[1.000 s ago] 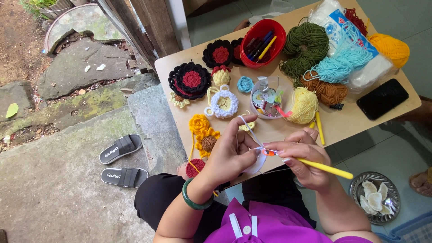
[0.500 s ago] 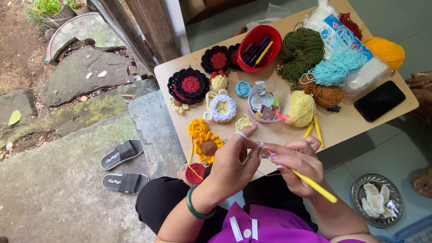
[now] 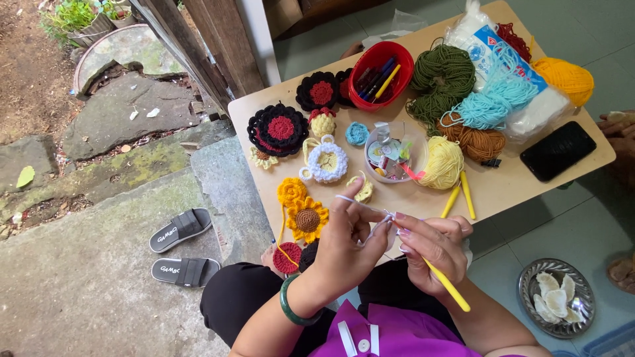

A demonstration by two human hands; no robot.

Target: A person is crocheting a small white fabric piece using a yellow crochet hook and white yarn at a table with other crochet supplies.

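We note 2 hands at work just off the table's (image 3: 582,162) near edge, above the lap. The left hand (image 3: 347,244) is curled, fingers pinching a strand of pale yarn (image 3: 370,213) that runs across to the right hand (image 3: 433,244). The right hand is clenched round a yellow crochet hook (image 3: 446,285), handle trailing down toward the body; the tip is hidden among the fingers, approx. where the yarn ends. Whatever small piece is being worked is covered by the fingers; we cannot tell its shape.

Items on the table: sunflower motif (image 3: 307,219) and orange flower (image 3: 291,192) by the near-left edge, a white-and-yellow ring piece (image 3: 327,162) mid-table, black-and-red rounds (image 3: 279,129) at the left edge, red bowl of pens (image 3: 380,74) at the far edge, clear tub of notions (image 3: 393,153) in the centre, pale yellow yarn ball (image 3: 442,162) beside it, 2 spare yellow hooks (image 3: 459,197) near the near edge, black phone (image 3: 557,151) at the right edge.

Our judgement on doing this stitch well: keep strand tension even over the left index finger, hold the work close to the hook tip, turn the hook rather than pull, and keep the loop size matched w/ earlier stitches. Wrists look relaxed; adequate.
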